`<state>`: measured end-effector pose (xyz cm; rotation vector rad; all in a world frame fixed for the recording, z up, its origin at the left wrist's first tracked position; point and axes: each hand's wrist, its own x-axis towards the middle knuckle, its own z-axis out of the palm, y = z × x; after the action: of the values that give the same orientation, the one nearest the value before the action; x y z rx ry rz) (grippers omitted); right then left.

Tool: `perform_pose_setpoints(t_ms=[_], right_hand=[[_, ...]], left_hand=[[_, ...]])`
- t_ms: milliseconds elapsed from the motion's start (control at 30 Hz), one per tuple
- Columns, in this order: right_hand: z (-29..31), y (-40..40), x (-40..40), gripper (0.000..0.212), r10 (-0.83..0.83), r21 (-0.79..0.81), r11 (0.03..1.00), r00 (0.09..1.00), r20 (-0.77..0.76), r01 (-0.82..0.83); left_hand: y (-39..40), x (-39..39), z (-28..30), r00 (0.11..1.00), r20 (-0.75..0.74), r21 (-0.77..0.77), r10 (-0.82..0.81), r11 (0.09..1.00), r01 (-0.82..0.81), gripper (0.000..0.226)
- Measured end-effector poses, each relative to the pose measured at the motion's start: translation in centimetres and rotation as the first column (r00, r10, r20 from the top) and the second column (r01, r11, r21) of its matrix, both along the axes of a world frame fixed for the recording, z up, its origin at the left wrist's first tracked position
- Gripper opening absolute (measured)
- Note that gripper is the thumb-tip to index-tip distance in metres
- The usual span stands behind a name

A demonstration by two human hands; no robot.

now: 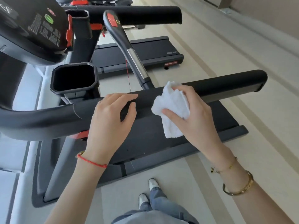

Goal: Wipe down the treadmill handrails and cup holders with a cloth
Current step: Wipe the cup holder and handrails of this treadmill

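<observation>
A black padded handrail (pixel 223 85) runs across the middle of the view, from the console at left to its free end at right. My right hand (pixel 194 117) grips a crumpled white cloth (pixel 171 107) and holds it against the rail's near side, thumb underneath. My left hand (pixel 111 118) rests on the rail just left of the cloth, fingers curved over the top and thumb on the front. An empty black cup holder (pixel 74 78) sits behind the rail at left. A second cup holder (pixel 79 15) and the far handrail (pixel 145 13) lie further back.
The console (pixel 32 29) fills the upper left. An angled grip bar (pixel 127 50) with a silver sensor rises behind the near rail. The treadmill deck (pixel 161 143) lies below my hands. My shoes (pixel 148 191) stand on pale floor beside it. Another treadmill (pixel 145 50) sits beyond.
</observation>
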<state>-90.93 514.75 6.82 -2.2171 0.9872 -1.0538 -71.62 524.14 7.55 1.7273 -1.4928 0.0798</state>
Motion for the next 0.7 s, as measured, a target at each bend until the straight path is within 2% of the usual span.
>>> perform_pose_setpoints(t_ms=[133,300,700], right_hand=[[-1.3,1.8,-3.2,0.048,-0.103,0.068,0.992,0.995,-0.007,0.103],[-2.7,3.6,-7.5,0.047,-0.256,0.138,0.956,0.966,-0.035,0.259],[-6.7,6.4,-19.5,0.047,-0.553,0.261,0.789,0.828,-0.096,0.557]], left_hand=[[-0.1,-1.9,-0.8,0.995,-0.027,-0.031,-0.095,0.995,0.094,0.022],[-1.0,-4.9,-1.9,0.976,-0.039,0.040,-0.216,0.975,0.217,0.022],[-6.0,-15.5,-5.8,0.874,-0.070,0.179,-0.481,0.856,0.485,0.022]])
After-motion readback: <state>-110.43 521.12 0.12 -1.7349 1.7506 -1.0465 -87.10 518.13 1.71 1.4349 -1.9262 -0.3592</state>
